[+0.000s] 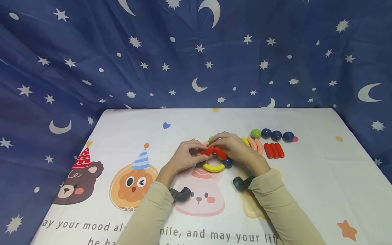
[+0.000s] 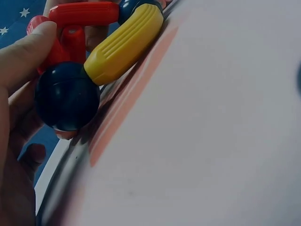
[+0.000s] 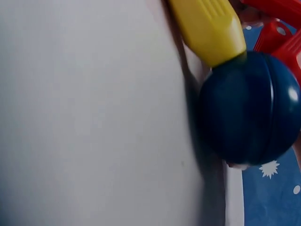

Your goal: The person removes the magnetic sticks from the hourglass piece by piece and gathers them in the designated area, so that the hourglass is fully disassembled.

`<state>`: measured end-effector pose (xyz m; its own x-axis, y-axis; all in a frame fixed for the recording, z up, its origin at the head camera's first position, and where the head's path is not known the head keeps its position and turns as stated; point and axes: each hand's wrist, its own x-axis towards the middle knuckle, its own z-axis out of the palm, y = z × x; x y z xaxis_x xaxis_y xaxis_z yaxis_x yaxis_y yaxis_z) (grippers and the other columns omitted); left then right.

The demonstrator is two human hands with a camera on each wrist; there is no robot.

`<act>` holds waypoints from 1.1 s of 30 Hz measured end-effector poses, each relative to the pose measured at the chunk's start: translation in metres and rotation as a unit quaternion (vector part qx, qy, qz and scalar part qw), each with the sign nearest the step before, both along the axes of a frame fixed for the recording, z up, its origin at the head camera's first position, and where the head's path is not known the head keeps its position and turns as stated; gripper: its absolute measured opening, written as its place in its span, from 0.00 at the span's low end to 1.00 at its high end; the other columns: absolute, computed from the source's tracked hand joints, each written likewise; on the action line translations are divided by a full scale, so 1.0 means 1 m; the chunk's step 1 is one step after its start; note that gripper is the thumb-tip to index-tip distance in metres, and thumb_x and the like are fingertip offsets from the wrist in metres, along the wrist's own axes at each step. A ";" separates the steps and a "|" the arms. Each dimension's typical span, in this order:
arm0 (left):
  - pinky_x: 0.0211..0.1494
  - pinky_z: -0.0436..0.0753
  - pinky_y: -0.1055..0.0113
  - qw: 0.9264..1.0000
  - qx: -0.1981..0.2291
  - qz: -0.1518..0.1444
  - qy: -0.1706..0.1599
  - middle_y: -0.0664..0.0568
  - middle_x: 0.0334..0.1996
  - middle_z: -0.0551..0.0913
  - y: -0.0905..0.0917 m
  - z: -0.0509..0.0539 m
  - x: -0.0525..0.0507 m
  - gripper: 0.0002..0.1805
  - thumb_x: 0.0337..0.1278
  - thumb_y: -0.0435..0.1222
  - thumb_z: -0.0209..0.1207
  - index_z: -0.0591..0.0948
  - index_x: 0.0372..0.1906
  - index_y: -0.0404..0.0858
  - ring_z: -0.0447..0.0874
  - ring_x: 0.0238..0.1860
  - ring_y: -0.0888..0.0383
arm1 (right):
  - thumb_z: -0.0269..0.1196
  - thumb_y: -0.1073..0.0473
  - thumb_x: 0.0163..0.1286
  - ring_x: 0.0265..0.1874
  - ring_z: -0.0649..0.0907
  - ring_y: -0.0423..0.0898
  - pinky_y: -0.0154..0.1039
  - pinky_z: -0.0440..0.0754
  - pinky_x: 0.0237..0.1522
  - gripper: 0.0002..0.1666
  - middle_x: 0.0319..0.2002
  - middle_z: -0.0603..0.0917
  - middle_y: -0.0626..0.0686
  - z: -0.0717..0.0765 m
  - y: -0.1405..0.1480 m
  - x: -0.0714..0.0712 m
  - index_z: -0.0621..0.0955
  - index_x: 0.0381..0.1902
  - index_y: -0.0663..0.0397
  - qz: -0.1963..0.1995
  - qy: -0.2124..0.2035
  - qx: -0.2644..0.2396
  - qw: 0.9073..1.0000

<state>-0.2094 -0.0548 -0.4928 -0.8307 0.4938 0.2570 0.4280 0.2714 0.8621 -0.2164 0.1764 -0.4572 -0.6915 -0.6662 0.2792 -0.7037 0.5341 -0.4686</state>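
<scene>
Both hands are at one toy build of rods and balls on the white tablecloth. My left hand (image 1: 183,156) pinches a red rod (image 1: 209,150) between thumb and fingers. On the other side, my right hand (image 1: 235,147) holds another red rod (image 1: 219,153), and the two rods lean together at the top. A curved yellow rod (image 1: 213,168) forms the near side of the build, joined to a dark blue ball (image 2: 67,96) at its left end and a second dark blue ball (image 3: 249,108) at its right end. The fingers partly hide the far side.
Right of the hands lie several red rods (image 1: 274,150), curved pink rods (image 1: 256,145) and a yellow piece (image 1: 245,141). Behind them, a green ball (image 1: 256,133) and dark blue balls (image 1: 276,135) stand in a row. A starry blue curtain (image 1: 183,51) borders the table.
</scene>
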 end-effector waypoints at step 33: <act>0.45 0.80 0.69 0.987 -0.124 -0.056 -0.090 0.60 0.43 0.73 -0.020 0.013 -0.002 0.23 0.40 0.44 0.74 0.86 0.47 0.48 0.76 0.40 0.61 | 0.69 0.59 0.59 0.46 0.85 0.46 0.35 0.84 0.45 0.16 0.41 0.86 0.50 -0.002 -0.005 0.001 0.84 0.46 0.55 -0.195 -0.135 -0.156 0.959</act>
<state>-0.2113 -0.0750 -0.4796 -0.7880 0.6149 -0.0297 0.3143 0.4434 0.8394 -0.2153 0.1718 -0.4590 -0.9459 -0.2556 0.1998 -0.3106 0.5354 -0.7855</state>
